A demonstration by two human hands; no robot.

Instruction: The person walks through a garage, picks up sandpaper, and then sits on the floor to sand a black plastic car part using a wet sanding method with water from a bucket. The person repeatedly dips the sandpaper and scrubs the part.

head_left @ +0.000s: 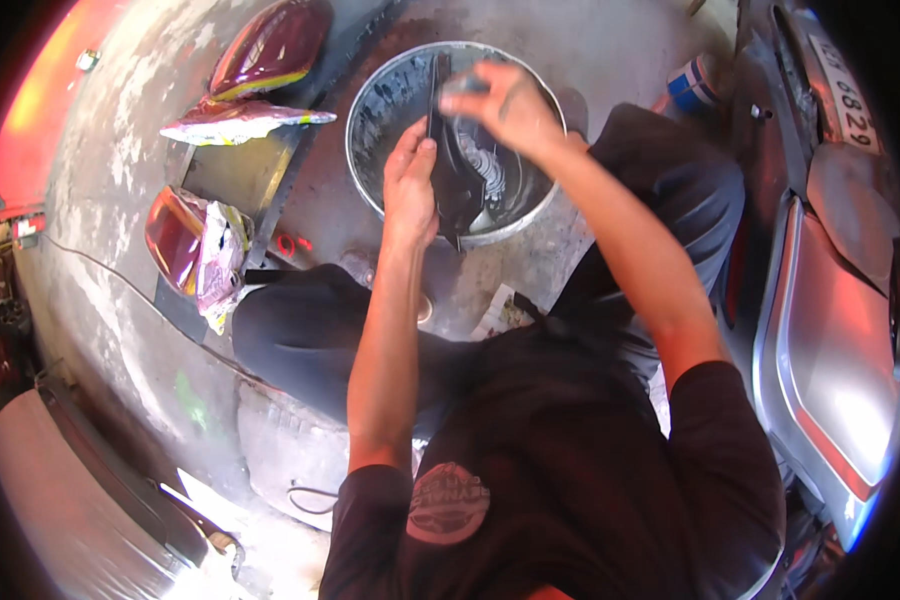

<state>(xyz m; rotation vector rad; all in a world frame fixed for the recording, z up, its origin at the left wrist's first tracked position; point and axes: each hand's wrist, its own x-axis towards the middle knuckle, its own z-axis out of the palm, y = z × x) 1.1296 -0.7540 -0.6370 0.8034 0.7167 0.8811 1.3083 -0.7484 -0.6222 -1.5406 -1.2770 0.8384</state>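
A long black plastic panel stands on edge over a round tub, whose grey wall is smeared dark. My left hand grips the panel along its left side. Above the tub, close to the panel's upper end, my right hand has its fingers curled together. Motion blurs those fingertips; a small greyish thing seems to be between them, too unclear to name. Whitish, ridged material shows inside the tub to the right of the panel.
Glossy maroon painted parts partly wrapped in plastic lie at the left. A blue can stands at the upper right. Beside my right leg is a silver-grey vehicle. A grey covered shape occupies the lower left.
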